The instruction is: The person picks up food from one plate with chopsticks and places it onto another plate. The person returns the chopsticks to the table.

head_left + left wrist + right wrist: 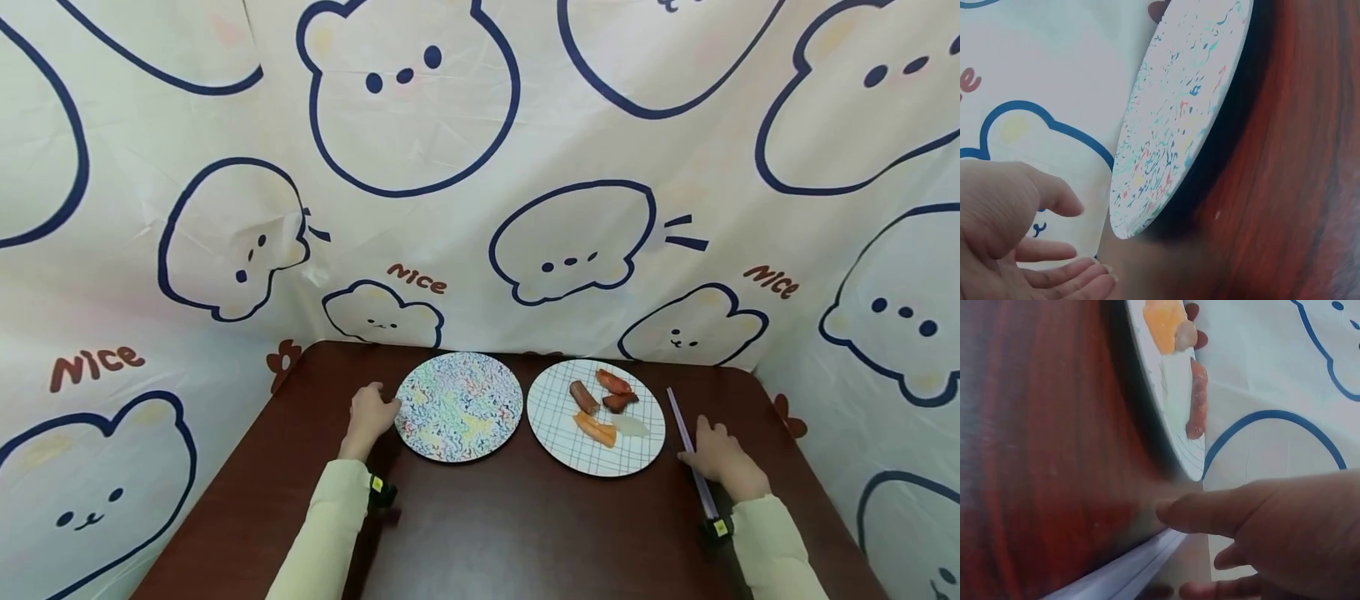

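Note:
At the left rim of a round plate with multicoloured speckles (459, 408) is my left hand (371, 418). The left wrist view shows its fingers loosely bent, with a gap between them and the speckled plate (1172, 125). My right hand (723, 458) is over pale purple chopsticks (678, 417), which lie lengthwise on the table. In the right wrist view the thumb and fingers spread to either side of the chopsticks (1129, 569); whether they touch is unclear. Between the hands, a grid-patterned plate (551, 437) bears several food pieces, including a reddish sausage-like piece (613, 382).
Both plates stand side by side near the far edge of the dark brown table (480, 533). An orange strip (595, 428) and a pale translucent piece (632, 426) lie on the grid plate. Cloth with bear drawings (465, 242) hangs behind and along both sides.

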The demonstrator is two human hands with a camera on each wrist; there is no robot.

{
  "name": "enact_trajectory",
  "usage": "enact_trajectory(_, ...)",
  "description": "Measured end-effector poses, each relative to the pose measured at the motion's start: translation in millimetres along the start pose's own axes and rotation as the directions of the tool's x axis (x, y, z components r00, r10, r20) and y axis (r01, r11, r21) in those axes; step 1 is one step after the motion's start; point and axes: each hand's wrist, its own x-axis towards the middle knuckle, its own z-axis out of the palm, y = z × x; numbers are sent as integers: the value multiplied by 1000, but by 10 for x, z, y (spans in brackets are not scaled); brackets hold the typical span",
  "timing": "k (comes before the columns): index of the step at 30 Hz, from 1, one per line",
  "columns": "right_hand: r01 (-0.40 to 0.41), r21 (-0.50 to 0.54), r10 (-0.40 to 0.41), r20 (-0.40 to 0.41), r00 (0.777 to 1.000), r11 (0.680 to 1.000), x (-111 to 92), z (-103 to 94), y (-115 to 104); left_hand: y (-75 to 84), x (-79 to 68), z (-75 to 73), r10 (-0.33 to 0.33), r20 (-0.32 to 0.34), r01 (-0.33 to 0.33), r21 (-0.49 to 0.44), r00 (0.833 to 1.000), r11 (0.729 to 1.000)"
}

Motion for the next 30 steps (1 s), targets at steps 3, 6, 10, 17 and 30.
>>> enact_trajectory(3,-3,12,3,-11,1000,1000,-29,36,1,-15,-48,19,-17,1,17,0,1000,1000)
enact_trajectory(6,14,27,-13,-45,999,1000,-42,59,1,-38,-82,63,-32,14,32,16,999,999)
enact_trajectory(10,32,48,-28,-67,997,998,-62,83,6,-56,-102,120,-55,29,55,3,998,998)
enact_trajectory(17,60,40,-57,-58,997,997,-85,180,-5,-46,-122,163,-105,70,109,-54,992,993)
enact_trajectory(30,168,89,-159,-98,982,982,-77,216,82,-52,-137,241,-163,41,167,-124,986,978)
